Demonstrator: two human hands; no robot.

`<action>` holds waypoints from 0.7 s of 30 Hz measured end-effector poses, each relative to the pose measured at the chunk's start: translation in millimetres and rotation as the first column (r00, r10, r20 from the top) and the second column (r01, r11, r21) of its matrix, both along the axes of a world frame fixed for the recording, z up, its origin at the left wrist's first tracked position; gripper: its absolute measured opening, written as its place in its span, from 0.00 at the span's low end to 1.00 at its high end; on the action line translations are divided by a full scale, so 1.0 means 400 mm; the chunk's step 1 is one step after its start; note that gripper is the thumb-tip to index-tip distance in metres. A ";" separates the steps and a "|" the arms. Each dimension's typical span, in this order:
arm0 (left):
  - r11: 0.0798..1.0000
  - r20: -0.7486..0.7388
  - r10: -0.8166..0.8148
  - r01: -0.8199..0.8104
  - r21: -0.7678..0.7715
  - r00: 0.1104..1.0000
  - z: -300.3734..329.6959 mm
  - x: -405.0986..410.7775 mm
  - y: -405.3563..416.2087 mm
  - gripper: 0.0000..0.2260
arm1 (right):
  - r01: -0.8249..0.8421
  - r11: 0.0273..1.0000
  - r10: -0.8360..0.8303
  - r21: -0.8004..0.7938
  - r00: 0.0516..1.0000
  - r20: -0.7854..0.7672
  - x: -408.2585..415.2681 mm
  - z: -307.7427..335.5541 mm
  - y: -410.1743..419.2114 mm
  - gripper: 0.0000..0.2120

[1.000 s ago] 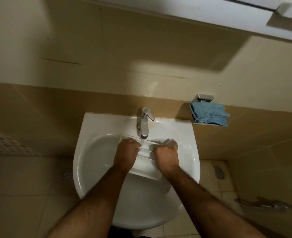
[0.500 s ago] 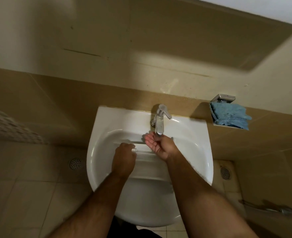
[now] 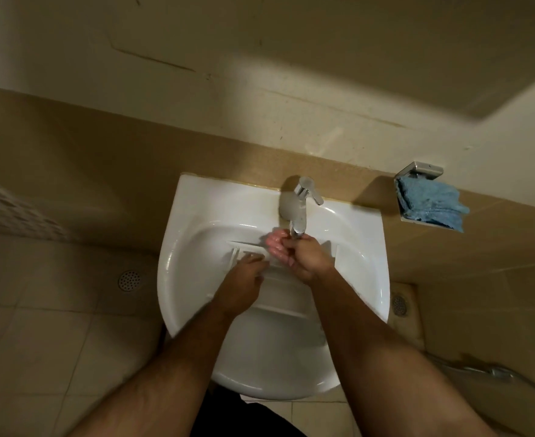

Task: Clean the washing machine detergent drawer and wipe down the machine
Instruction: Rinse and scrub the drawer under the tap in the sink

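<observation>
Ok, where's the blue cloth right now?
In the head view the blue cloth sits on a small metal wall holder, up on the tiled wall to the right of the white sink and its tap.
</observation>
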State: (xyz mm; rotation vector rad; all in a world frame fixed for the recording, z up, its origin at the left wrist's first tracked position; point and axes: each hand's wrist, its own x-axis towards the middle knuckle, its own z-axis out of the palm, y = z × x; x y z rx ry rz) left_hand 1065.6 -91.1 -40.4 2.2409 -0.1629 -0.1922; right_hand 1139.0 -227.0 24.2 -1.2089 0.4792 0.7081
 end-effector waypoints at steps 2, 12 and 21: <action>0.997 0.039 0.076 -0.075 -0.033 0.996 -0.006 -0.008 0.013 0.17 | -0.128 0.990 0.128 -0.058 0.992 -0.004 -0.002 0.000 0.010 0.13; 0.947 -0.111 0.189 -0.152 0.283 0.976 -0.014 0.000 -0.008 0.19 | -0.155 -0.309 0.843 -0.938 0.413 -0.346 -0.077 -0.012 -0.043 0.13; 0.967 -0.182 0.238 -0.215 0.138 0.954 -0.026 -0.026 0.001 0.18 | -0.162 -0.503 0.825 -0.849 0.204 -0.528 -0.075 0.016 -0.088 0.20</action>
